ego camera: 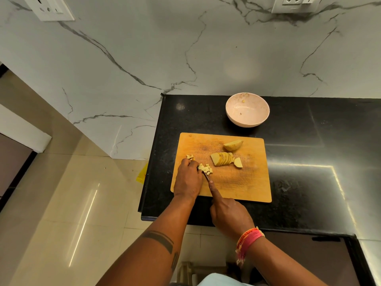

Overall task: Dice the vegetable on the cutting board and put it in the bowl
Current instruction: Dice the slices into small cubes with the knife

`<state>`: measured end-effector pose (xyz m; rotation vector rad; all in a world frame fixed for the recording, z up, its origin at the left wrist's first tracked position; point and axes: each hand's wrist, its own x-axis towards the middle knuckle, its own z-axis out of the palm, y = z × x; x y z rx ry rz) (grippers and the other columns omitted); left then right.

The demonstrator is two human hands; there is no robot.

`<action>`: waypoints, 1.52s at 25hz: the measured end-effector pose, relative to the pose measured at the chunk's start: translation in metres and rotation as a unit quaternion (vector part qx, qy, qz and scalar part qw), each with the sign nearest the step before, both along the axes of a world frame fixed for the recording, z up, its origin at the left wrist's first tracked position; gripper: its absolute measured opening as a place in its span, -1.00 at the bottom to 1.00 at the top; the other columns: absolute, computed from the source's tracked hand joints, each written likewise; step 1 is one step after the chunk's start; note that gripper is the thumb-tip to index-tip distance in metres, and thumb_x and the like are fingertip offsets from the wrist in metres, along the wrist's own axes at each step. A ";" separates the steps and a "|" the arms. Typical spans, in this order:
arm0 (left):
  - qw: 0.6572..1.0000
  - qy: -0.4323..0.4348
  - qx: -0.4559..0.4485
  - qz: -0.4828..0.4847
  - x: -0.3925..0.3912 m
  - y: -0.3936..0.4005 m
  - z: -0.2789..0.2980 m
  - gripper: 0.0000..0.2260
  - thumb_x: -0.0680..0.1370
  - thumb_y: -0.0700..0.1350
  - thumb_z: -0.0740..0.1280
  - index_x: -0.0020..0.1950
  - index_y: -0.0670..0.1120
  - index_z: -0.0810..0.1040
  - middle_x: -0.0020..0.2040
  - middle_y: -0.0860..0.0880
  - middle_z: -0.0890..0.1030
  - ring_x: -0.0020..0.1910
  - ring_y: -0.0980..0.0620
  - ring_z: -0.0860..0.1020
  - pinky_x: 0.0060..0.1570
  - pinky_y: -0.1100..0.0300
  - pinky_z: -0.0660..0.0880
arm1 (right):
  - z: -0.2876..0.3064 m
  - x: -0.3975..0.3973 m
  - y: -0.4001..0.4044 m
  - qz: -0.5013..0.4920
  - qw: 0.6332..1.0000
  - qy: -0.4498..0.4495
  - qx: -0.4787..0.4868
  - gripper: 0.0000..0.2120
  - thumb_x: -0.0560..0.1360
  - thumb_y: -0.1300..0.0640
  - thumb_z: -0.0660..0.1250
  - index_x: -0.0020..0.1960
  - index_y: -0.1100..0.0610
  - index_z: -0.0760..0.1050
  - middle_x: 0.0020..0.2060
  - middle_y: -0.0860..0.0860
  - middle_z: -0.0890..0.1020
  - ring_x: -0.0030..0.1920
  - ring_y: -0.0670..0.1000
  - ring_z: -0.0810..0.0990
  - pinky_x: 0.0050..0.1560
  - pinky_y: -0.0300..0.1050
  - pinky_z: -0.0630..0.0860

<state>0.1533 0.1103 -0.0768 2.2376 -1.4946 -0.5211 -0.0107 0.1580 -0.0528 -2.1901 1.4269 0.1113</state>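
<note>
A wooden cutting board [237,182] lies on the black counter. Near its middle sits a row of potato slices [223,159], with a potato wedge [233,145] behind it and a loose end piece [238,162] to the right. Small diced pieces [205,168] lie at the board's left, a few more [190,156] just behind my fingers. My left hand [188,179] curls over potato pieces at the dice. My right hand [229,215] grips a knife [206,176], index finger stretched along the blade; the handle is hidden. A pale bowl [247,109] stands behind the board.
The black counter [309,162] ends just left of the board, with tiled floor [72,193] below. A marble wall rises behind the bowl. A yellow object [142,175] lies on the floor beside the counter edge.
</note>
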 end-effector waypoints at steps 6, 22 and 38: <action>1.000 0.020 -0.021 0.003 0.002 0.004 -0.001 -0.77 0.65 -0.10 0.30 0.30 -0.05 0.57 0.24 0.00 0.49 0.17 0.02 0.53 0.13 0.09 0.57 | 0.001 -0.011 0.000 -0.067 0.997 -0.045 -0.007 -0.32 0.66 0.04 0.06 0.63 -0.15 -0.28 -0.40 -0.06 0.51 -0.44 -0.03 0.49 -0.45 -0.05 0.34; 1.000 -0.014 0.001 -0.001 0.022 -0.008 -0.002 -0.82 0.66 -0.06 0.27 0.25 -0.05 0.49 0.19 -0.04 0.49 0.12 0.01 0.51 0.09 0.04 0.58 | -0.015 0.046 -0.028 -0.019 0.998 -0.059 -0.007 -0.31 0.63 0.08 0.06 0.65 -0.04 -0.23 -0.29 0.07 0.58 -0.37 0.09 0.53 -0.36 0.01 0.50; 0.993 0.053 0.018 -0.107 -0.021 -0.053 0.005 -0.52 0.60 -0.03 0.39 0.51 0.02 0.41 0.45 0.05 0.43 0.42 -0.01 0.36 0.42 0.07 0.35 | -0.013 -0.009 -0.038 -0.142 0.975 -0.157 -0.064 -0.38 0.65 0.08 0.13 0.65 -0.09 -0.01 -0.40 -0.02 0.54 -0.43 -0.01 0.48 -0.40 0.05 0.45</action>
